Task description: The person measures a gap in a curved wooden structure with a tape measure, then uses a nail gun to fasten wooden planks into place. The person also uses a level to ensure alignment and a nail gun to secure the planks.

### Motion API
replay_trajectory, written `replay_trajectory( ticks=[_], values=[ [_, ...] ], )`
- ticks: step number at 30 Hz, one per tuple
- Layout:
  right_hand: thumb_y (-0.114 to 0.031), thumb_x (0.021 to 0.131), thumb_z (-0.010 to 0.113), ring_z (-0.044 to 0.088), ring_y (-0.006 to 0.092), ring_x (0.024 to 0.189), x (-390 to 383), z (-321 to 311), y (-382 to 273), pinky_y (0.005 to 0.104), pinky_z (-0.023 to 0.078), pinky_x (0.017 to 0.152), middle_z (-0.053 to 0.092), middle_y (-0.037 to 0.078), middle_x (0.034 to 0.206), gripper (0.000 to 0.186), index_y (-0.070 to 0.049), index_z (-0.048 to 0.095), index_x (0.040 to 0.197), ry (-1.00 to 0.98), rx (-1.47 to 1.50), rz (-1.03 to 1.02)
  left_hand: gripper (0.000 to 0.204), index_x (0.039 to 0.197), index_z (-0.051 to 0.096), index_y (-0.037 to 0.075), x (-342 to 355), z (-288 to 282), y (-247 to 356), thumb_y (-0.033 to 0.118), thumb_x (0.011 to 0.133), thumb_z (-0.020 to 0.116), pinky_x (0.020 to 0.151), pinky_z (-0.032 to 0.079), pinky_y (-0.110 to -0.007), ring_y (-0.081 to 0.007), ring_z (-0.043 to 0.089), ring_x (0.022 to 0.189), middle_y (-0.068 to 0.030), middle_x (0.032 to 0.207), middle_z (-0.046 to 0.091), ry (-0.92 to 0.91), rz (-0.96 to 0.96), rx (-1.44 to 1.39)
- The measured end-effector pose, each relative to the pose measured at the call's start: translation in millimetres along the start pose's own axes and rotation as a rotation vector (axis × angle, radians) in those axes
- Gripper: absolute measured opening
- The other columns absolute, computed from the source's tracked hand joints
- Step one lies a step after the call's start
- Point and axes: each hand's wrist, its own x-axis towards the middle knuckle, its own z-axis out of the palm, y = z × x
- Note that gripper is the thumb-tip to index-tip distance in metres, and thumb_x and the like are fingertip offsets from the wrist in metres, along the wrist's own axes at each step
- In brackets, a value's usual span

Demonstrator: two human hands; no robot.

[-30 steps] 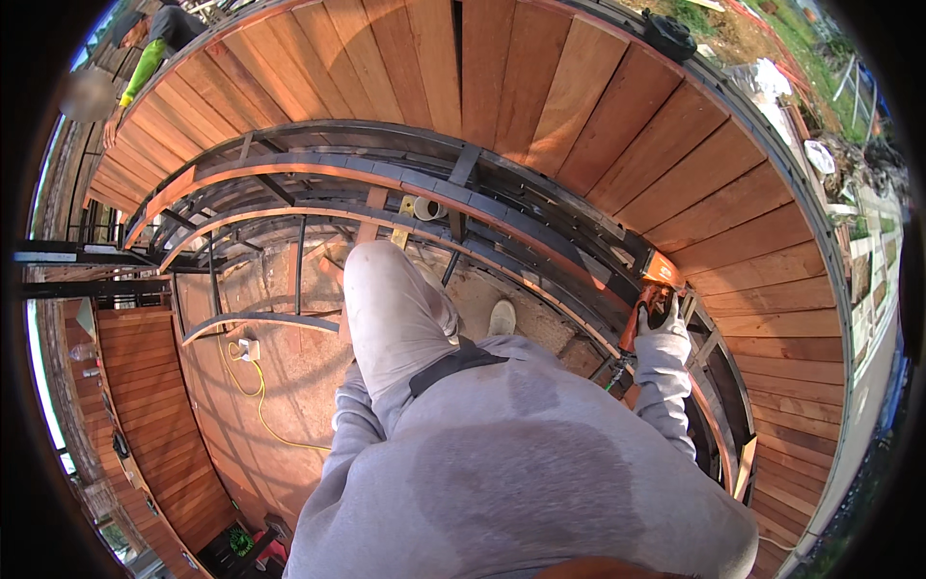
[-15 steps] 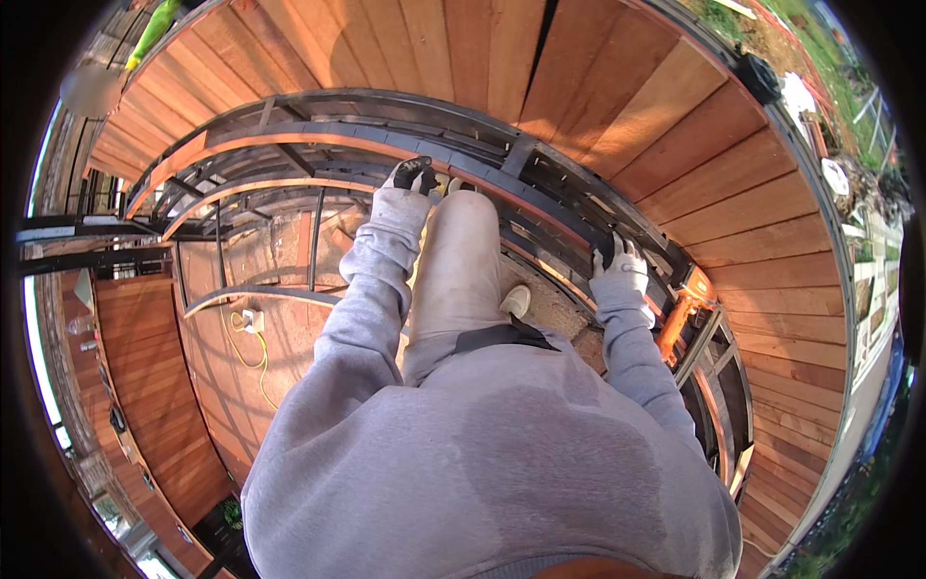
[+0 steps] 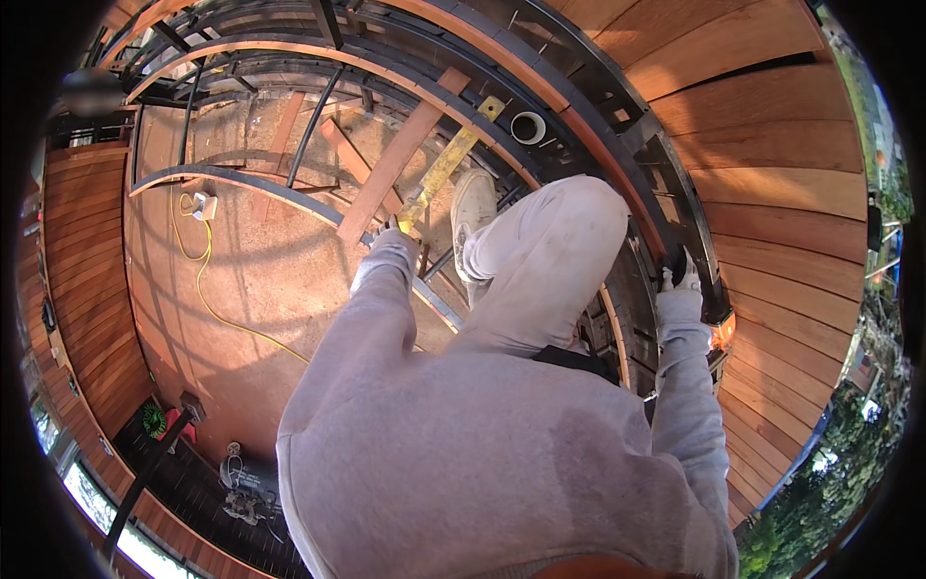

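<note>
Now left hand (image 3: 394,238) on yellow level (image 3: 446,166) (earlier: beam).

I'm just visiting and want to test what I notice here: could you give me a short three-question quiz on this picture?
1. True or false: the left hand grips a long yellow spirit level.
2. What does the gloved right hand rest on? A) the black curved steel frame B) the yellow cable C) the roll of tape
3. What colour is the shoe?

Key: 1 true; 2 A; 3 white.
</note>
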Motion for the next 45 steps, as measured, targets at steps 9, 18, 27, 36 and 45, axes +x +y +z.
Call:
replay_trajectory(
  ticks=[9, 18, 27, 36, 45],
  values=[
    [-0.028, 0.091, 0.064, 0.057, 0.0426, 0.116, -3.7, 6.4, 8.1, 0.0489, 0.047, 0.099, 0.056, 0.025, 0.13, 0.066, -0.016, 0.035, 0.15, -0.049, -0.137, 0.049, 0.046, 0.134, 0.059, 0.005, 2.2, -7.7, 11.3, 0.029, 0.095, 0.05, 0.101, 0.05, -0.044, -0.0351, 0.06, 0.123, -0.0236, 0.13, 0.062, -0.121, 0.107, -0.022],
    [-0.042, 0.094, 0.058, 0.049, 0.0387, 0.131, 0.0, -43.1, -38.2, 0.0433, 0.039, 0.111, 0.046, 0.023, 0.145, 0.073, -0.007, 0.031, 0.152, -0.216, -0.099, 0.149, 0.032, 0.122, 0.07, 0.013, -3.7, 27.3, -65.9, 0.025, 0.1, 0.049, 0.1, 0.05, -0.037, -0.024, 0.062, 0.122, -0.0094, 0.128, 0.067, 0.284, 0.563, 0.469],
    [-0.038, 0.094, 0.06, 0.053, 0.0353, 0.127, -7.1, -11.7, -18.5, 0.0427, 0.044, 0.107, 0.05, 0.019, 0.143, 0.068, -0.011, 0.034, 0.151, -0.117, -0.074, 0.085, 0.027, 0.112, 0.07, 0.006, 9.0, -1.6, -2.6, 0.017, 0.092, 0.057, 0.086, 0.055, -0.043, -0.0332, 0.068, 0.105, -0.0173, 0.112, 0.071, 0.159, 0.645, 0.606],
    [-0.027, 0.083, 0.075, 0.057, 0.0351, 0.121, -54.9, -57.7, -37.9, 0.0418, 0.045, 0.107, 0.055, 0.018, 0.137, 0.072, -0.009, 0.043, 0.145, 0.051, 0.2, -0.145, 0.018, 0.108, 0.07, 0.003, -298.4, -177.1, 34.2, 0.006, 0.09, 0.066, 0.073, 0.052, -0.03, -0.0134, 0.065, 0.079, -0.0062, 0.089, 0.073, -0.174, 0.864, -0.462],
    [-0.024, 0.083, 0.073, 0.065, 0.0287, 0.106, -118.6, -158.8, -57.6, 0.0366, 0.05, 0.093, 0.068, 0.014, 0.117, 0.058, -0.011, 0.055, 0.136, -0.76, 0.666, -0.562, 0.018, 0.107, 0.07, 0.001, -348.9, -196.4, 51.4, 0.005, 0.09, 0.066, 0.076, 0.054, -0.029, -0.0144, 0.067, 0.082, -0.0067, 0.092, 0.074, -0.548, 1.199, -0.107]
  ],
)
